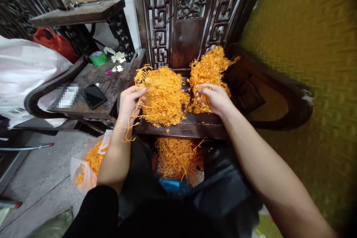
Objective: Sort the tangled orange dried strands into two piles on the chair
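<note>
Two heaps of orange branching sprigs sit on a dark wooden bench seat (195, 128). The left heap (166, 96) is beside my left hand (131, 100), whose fingers are closed on an orange sprig (129, 128). Thin bare stalks of it hang below the hand, and a tufted part shows above the fingers. At the right heap (209, 63), my right hand (213, 96) is closed with thumb and forefinger together at the near side. Orange strands touch its fingertips; whether it grips a separate sprig is hard to make out.
Below the seat, between my knees, bare orange stalks (175, 156) fill a blue container (171, 185). On the floor at left stands a plastic bag (83, 174) of orange pieces. A side seat holds a phone (93, 96) and green tape (98, 58). Curved armrests flank the bench.
</note>
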The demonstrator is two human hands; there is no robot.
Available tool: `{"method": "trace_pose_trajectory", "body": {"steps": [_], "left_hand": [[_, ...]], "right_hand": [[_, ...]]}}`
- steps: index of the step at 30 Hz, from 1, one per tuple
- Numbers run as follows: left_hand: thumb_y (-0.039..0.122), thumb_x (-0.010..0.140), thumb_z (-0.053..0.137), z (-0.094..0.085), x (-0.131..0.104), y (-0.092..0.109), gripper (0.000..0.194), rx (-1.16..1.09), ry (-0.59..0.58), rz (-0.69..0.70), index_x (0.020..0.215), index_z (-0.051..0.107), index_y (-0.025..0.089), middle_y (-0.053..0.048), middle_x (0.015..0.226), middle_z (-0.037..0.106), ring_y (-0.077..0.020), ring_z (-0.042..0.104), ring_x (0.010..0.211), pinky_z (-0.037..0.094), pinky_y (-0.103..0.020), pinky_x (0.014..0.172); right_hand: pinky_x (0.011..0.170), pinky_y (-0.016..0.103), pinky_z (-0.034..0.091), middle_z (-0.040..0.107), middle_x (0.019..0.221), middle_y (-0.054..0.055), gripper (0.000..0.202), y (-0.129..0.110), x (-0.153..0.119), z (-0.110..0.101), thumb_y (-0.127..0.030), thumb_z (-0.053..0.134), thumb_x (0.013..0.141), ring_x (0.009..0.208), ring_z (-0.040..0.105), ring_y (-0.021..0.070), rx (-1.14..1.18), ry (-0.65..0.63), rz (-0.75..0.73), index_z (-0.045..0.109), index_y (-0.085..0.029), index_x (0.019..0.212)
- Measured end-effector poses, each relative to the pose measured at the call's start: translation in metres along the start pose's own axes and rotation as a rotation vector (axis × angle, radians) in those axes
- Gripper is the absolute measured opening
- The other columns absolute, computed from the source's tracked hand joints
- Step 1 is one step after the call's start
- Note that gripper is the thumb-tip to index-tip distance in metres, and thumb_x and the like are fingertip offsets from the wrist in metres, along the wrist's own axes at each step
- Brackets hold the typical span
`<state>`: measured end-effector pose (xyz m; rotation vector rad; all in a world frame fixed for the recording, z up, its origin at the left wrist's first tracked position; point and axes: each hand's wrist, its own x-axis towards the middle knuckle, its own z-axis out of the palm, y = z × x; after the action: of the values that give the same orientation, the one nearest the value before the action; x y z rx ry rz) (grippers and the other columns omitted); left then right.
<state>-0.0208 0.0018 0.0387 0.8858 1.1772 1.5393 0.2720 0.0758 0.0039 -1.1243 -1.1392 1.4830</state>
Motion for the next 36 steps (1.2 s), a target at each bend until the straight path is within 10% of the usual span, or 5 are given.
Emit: {"method": "trace_pose_trajectory", "body": {"steps": [8, 13, 22, 31, 36], "left_hand": [[0.029, 0.074, 0.08, -0.005, 0.006, -0.005, 0.016, -0.058, 0.178, 0.158, 0.073, 0.069, 0.017, 0.003, 0.054, 0.059, -0.0041, 0.045, 0.041, 0.026, -0.018, 0.038], [0.032, 0.074, 0.081, -0.005, 0.011, -0.009, 0.023, -0.035, 0.202, 0.171, 0.071, 0.064, 0.018, 0.004, 0.054, 0.058, -0.004, 0.045, 0.041, 0.027, -0.019, 0.038], [0.034, 0.076, 0.081, -0.009, 0.013, -0.012, 0.023, -0.021, 0.164, 0.191, 0.074, 0.065, 0.018, 0.005, 0.054, 0.058, -0.0043, 0.046, 0.042, 0.032, -0.019, 0.042], [0.032, 0.076, 0.081, -0.008, 0.011, -0.011, 0.021, -0.011, 0.152, 0.182, 0.072, 0.065, 0.018, 0.004, 0.055, 0.058, -0.0046, 0.047, 0.043, 0.033, -0.019, 0.043], [0.033, 0.077, 0.08, -0.005, 0.009, -0.011, 0.021, 0.035, 0.123, 0.178, 0.072, 0.066, 0.018, 0.003, 0.055, 0.059, -0.0052, 0.045, 0.043, 0.03, -0.021, 0.043]], "right_hand": [[0.06, 0.032, 0.049, 0.055, 0.08, 0.002, 0.021, 0.038, 0.07, 0.054, -0.041, 0.055, 0.068, 0.073, 0.057, 0.0183, -0.106, 0.074, -0.131, 0.05, -0.023, 0.079], [0.109, 0.05, 0.043, 0.056, 0.116, 0.012, 0.023, 0.056, 0.077, 0.083, -0.044, 0.051, 0.085, 0.121, 0.049, 0.0289, -0.4, 0.174, -0.42, 0.052, -0.023, 0.095], [0.13, 0.063, 0.003, 0.014, 0.173, 0.022, 0.068, 0.098, 0.058, 0.113, -0.054, 0.036, 0.104, 0.162, 0.009, 0.0369, -1.458, -0.336, -0.961, 0.036, -0.009, 0.156], [0.13, 0.062, 0.007, -0.003, 0.173, 0.018, 0.085, 0.095, 0.057, 0.087, -0.066, 0.041, 0.1, 0.162, 0.0, 0.0387, -1.403, -0.452, -0.85, 0.027, -0.011, 0.164], [0.128, 0.066, 0.018, 0.02, 0.174, 0.008, 0.063, 0.04, 0.036, 0.071, -0.056, 0.037, 0.105, 0.162, 0.016, 0.035, -0.991, -0.126, -0.87, 0.039, -0.025, 0.16]]}}
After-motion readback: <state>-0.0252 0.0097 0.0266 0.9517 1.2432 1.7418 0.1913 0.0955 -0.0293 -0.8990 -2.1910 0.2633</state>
